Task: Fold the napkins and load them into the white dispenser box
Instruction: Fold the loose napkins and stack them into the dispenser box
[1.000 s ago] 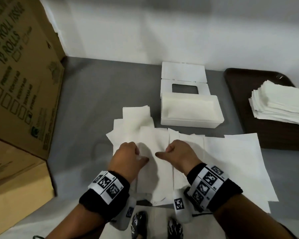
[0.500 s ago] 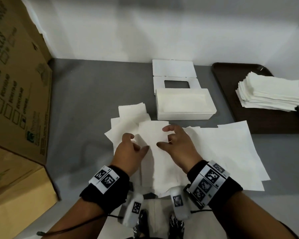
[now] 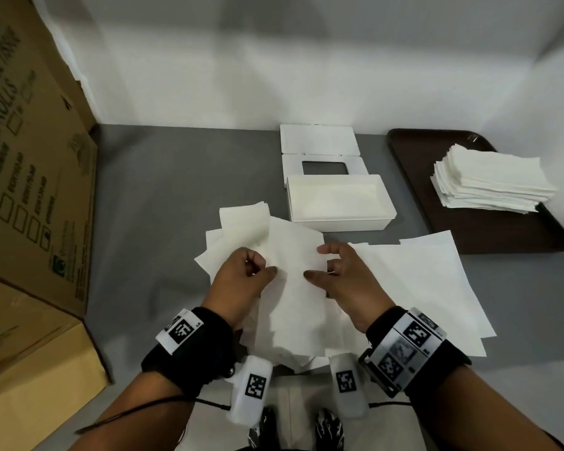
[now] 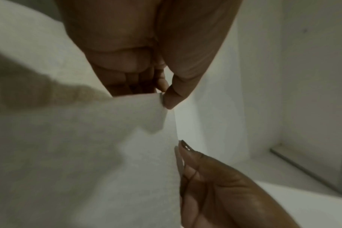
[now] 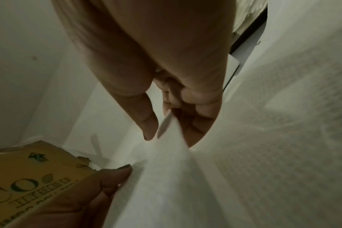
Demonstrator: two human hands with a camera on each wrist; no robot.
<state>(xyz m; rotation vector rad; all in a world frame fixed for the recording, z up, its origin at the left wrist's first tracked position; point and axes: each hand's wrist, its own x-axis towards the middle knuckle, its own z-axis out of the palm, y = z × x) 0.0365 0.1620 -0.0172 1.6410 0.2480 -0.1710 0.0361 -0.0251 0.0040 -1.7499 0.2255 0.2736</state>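
Pinching one white napkin (image 3: 293, 275) from both sides, the hands meet over the near middle of the grey counter (image 3: 163, 203): the left hand (image 3: 241, 281) nips the sheet's left edge between thumb and curled forefinger, which the left wrist view shows closely, while the right hand (image 3: 345, 281) takes the opposite edge between thumb and fingers, its other fingers bent above the paper. The held napkin hangs lifted and slightly rumpled between them. Beneath and to the left lie several folded napkins (image 3: 238, 222) in a loose, fanned heap; to the right, large unfolded sheets (image 3: 437, 281) spread flat on the counter, overlapping one another. Just beyond the hands stands the white dispenser box (image 3: 339, 222), open on top, with its lid (image 3: 323, 157) lying flat behind it, touching the box's far side and showing a rectangular opening. Farther right, a dark brown tray (image 3: 534, 236) carries a tall stack of napkins (image 3: 492, 183). Large cardboard cartons (image 3: 30, 190) stand along the left edge, and a white wall (image 3: 306, 60) rises behind.
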